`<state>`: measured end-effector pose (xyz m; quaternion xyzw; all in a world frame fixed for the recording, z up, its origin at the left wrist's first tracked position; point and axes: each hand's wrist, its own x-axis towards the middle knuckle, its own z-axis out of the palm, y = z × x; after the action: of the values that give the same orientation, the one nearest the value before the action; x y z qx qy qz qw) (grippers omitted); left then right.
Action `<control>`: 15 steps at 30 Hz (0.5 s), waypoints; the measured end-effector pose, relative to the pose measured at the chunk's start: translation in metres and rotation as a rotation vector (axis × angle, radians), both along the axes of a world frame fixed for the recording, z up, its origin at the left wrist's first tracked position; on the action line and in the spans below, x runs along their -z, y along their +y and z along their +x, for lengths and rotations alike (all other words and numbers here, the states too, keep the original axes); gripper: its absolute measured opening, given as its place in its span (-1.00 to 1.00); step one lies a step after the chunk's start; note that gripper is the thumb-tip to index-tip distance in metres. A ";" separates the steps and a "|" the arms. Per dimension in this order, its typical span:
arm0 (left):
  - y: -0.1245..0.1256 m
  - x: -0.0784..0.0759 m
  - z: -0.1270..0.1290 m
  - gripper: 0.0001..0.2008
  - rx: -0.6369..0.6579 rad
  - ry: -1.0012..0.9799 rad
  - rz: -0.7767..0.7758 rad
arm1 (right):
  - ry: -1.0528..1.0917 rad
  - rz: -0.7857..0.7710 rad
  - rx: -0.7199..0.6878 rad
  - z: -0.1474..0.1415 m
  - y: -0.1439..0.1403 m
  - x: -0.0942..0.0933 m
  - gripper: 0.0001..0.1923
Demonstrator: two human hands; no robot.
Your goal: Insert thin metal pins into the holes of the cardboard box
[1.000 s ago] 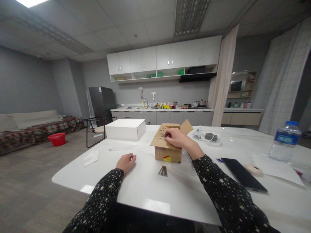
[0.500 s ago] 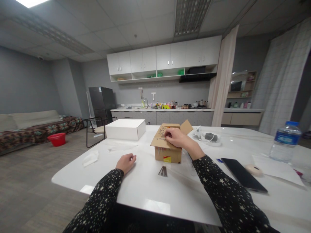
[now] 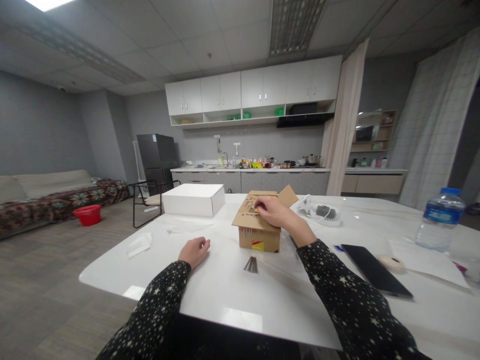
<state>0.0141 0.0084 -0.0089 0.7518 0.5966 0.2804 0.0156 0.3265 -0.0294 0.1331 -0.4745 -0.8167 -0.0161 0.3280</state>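
Head view looks across a white bench (image 3: 232, 295) with a small cardboard box (image 3: 258, 227) near its middle, one flap folded flat toward the person and studded with nails. Corrugated card like this is likely light and stiff at the walls but springy at the flaps; steadying it by the side walls should hold better than pressing the flap, and the nail points poking down under the flap call for care. Left of the box lies a closed white carton (image 3: 193, 199), and nearer than that a crumpled plastic bag (image 3: 139, 245). Right of the box sit a dark phone (image 3: 377, 269) and, further right, a water bottle (image 3: 437, 218); behind the box to the right is a tangle of cable and packaging (image 3: 318, 211). The right hand (image 3: 275, 212) rests on the flap, fingertips pressed together as if pinching a nail, though too small to confirm. The left hand (image 3: 195, 250) lies loosely curled on the bench, left of the box, holding nothing visible. Just in front of the box, loose nails (image 3: 251, 264) lie bunched.
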 end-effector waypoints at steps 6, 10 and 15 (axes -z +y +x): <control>0.000 -0.001 0.000 -0.62 -0.013 0.005 -0.001 | -0.021 -0.017 0.032 0.001 0.001 0.002 -0.81; -0.001 -0.001 0.000 -0.62 -0.017 0.014 -0.007 | -0.020 -0.015 0.029 0.001 0.001 0.001 -0.82; -0.002 -0.002 0.000 -0.62 -0.011 0.015 -0.019 | -0.038 -0.021 0.037 0.001 0.001 0.002 -0.82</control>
<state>0.0143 0.0061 -0.0070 0.7504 0.6035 0.2691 0.0167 0.3273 -0.0286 0.1314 -0.4926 -0.8140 -0.0224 0.3071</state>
